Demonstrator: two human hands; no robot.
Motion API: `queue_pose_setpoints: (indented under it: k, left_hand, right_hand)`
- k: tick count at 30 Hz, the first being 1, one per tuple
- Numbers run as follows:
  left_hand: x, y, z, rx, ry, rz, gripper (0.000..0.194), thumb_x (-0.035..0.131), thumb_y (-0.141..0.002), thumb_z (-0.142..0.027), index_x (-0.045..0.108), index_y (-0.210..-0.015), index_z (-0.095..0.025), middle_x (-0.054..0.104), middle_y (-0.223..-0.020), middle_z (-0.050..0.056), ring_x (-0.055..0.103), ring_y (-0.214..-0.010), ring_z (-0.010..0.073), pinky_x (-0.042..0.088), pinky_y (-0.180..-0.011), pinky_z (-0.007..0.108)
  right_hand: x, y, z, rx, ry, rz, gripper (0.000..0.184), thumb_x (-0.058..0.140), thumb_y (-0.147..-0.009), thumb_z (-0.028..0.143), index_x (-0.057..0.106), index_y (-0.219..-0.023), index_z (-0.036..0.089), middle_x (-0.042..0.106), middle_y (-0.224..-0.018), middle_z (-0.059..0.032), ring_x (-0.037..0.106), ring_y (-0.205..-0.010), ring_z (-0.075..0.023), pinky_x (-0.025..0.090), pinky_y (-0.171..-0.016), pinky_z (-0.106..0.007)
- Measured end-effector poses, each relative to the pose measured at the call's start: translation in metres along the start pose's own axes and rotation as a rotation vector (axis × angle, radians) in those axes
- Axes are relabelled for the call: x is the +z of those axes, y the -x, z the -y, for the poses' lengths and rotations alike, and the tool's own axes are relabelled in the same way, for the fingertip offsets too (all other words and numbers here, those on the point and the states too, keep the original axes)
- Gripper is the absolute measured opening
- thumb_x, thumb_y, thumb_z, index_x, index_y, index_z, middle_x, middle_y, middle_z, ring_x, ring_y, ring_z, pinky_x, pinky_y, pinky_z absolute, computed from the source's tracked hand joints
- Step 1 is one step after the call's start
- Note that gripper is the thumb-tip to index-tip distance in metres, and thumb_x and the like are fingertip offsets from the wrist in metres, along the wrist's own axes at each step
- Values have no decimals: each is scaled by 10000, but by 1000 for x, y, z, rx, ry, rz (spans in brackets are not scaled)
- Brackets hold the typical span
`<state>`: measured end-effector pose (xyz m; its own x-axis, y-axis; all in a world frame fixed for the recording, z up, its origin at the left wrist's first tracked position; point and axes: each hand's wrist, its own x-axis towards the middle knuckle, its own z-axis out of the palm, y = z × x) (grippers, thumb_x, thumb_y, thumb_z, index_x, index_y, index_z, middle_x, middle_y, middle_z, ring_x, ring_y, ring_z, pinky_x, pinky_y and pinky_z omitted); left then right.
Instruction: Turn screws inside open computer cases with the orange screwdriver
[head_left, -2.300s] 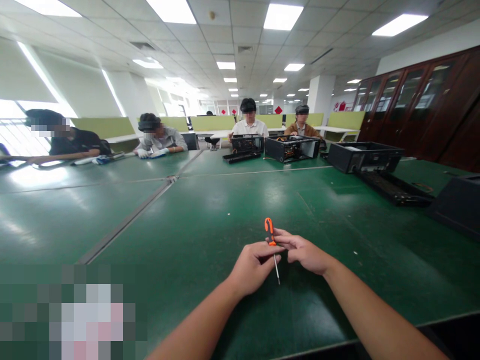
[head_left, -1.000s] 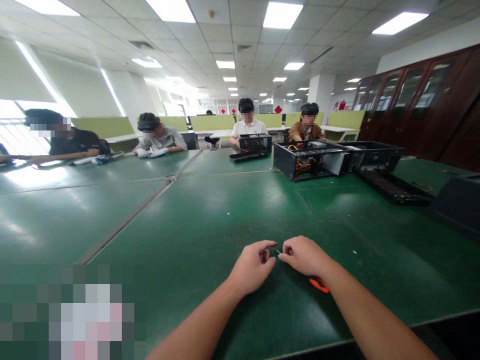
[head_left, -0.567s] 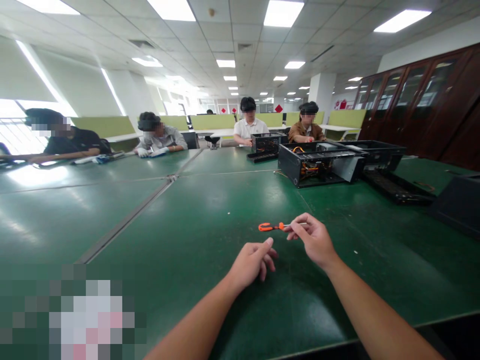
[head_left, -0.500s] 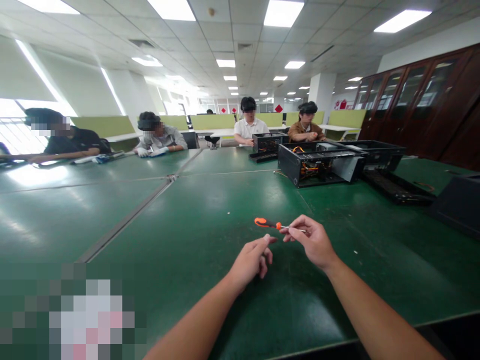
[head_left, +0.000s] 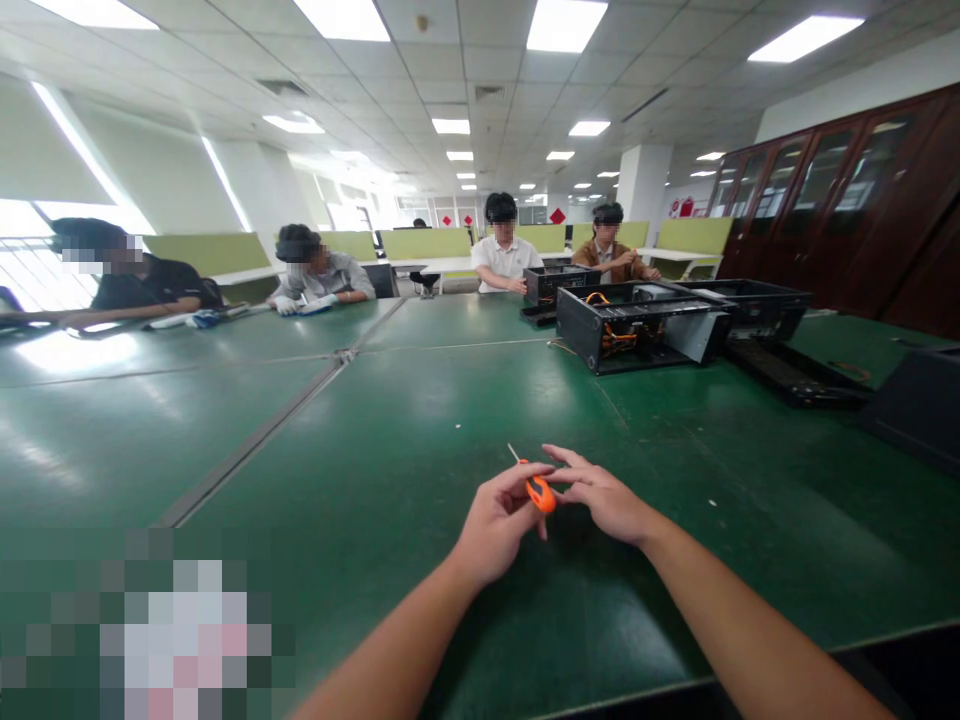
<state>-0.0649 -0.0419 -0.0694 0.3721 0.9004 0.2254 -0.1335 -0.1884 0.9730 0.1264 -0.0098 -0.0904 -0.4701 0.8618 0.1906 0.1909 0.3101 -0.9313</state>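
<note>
The orange-and-black screwdriver point(head_left: 541, 494) has swung round since half a second ago: its handle pointed left then, with the shaft in the right fingers; now the handle faces the wearer and the shaft slants away. It is held over the green table point(head_left: 375, 480), on the wearer's side of the large open computer case point(head_left: 579, 332) and well apart from it. The left hand point(head_left: 491, 525) grips the handle between thumb and fingers — the right hand point(head_left: 611, 505) has its fingers stretched out and spread at the handle, though whether they touch it I cannot tell. Left of the large case, a person in a white shirt point(head_left: 506, 262) reaches to a smaller case point(head_left: 555, 282); behind it sits a person in brown point(head_left: 611, 262).
</note>
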Motion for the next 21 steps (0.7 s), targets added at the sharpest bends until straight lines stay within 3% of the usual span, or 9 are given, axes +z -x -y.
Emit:
queue_pose_setpoints:
  k: [2, 4, 7, 11, 14, 17, 19, 21]
  left_hand:
    - [2, 2, 2, 16, -168, 95, 348, 671, -732, -139, 695, -1079, -155, 711, -887, 69, 627, -726, 167, 516, -687, 302]
    - [3, 4, 4, 41, -355, 165, 406, 605, -670, -28, 733, -1026, -175, 710, -934, 61, 625, -819, 180, 497, -757, 302]
    - [3, 4, 4, 100, -511, 231, 473, 549, -632, 15, 752, -1002, -199, 694, -1005, 57, 621, -880, 184, 494, -801, 305]
    - [2, 3, 2, 135, -633, 226, 383, 590, -710, -40, 765, -983, -246, 674, -1040, 57, 610, -1001, 218, 474, -947, 374]
    - [2, 3, 3, 108, -710, 193, 356, 639, -739, -95, 751, -1026, -271, 603, -1263, 70, 528, -1212, 268, 387, -1085, 450]
    - [1, 3, 9, 73, -718, 133, 491, 664, -719, -80, 685, -1168, -279, 386, -1511, 73, 311, -1422, 305, 228, -1188, 509]
    - [1, 3, 14, 54, -705, 85, 604, 666, -694, -50, 632, -1247, -291, 240, -1588, 66, 187, -1475, 323, 161, -1203, 543]
    - [1, 1, 17, 33, -651, 49, 683, 652, -684, -32, 581, -1306, -304, 154, -1614, 58, 163, -1480, 336, 211, -1186, 558]
  right_hand:
    - [-1, -1, -4, -27, -220, 14, 489, 470, -734, 150, 731, -1133, 255, 458, -1485, -21, 357, -1389, -257, 242, -1160, -463]
    - [-1, 0, -4, -94, -406, 20, 498, 446, -721, 158, 742, -1114, 233, 518, -1433, -35, 406, -1357, -260, 288, -1141, -452]
    - [-2, 2, -1, -171, -515, 42, 474, 453, -717, 186, 756, -1081, 217, 543, -1403, -44, 413, -1350, -275, 300, -1133, -446]
    - [-2, 5, 7, -191, -488, 74, 450, 463, -715, 225, 762, -1051, 216, 538, -1407, -45, 394, -1360, -278, 267, -1141, -446]
    - [-3, 5, 10, -164, -429, 78, 348, 456, -794, 264, 780, -913, 217, 548, -1395, -49, 391, -1358, -276, 260, -1137, -452]
    - [-3, 5, 12, -80, -313, 49, 315, 502, -902, 354, 774, -815, 221, 497, -1442, -48, 369, -1377, -260, 245, -1147, -433]
    - [-2, 5, 11, -66, -237, 29, 238, 622, -879, 403, 775, -829, 227, 416, -1504, -43, 350, -1393, -259, 236, -1156, -421]
    - [-1, 3, 8, -102, -239, -5, 197, 724, -813, 414, 770, -857, 228, 365, -1529, -51, 359, -1390, -268, 278, -1144, -418]
